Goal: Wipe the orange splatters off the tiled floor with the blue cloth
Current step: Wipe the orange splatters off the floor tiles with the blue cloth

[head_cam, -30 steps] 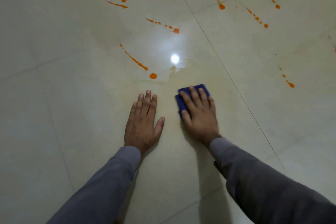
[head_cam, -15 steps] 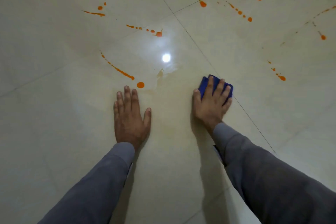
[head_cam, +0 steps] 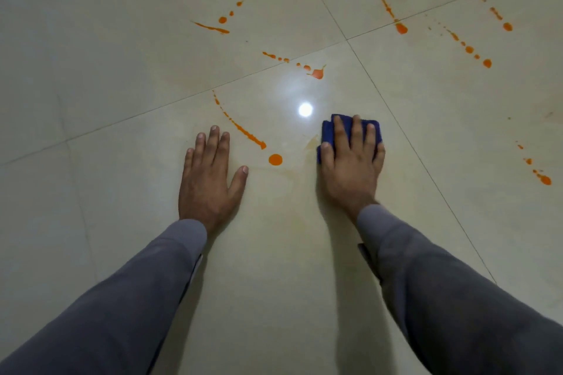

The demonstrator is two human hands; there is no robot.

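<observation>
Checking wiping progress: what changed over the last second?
The right hand slid the blue cloth right, then back beside the light glare, leaving faint smears. The left hand stayed flat on the floor; the orange dot remains unwiped.

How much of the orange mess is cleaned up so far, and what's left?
Little looks done: only a faint yellowish smear shows beside the blue cloth. The right hand presses the cloth flat; the left hand rests on the tile. Left: the round drop, the streak above it, and several splatter trails further out.
</observation>
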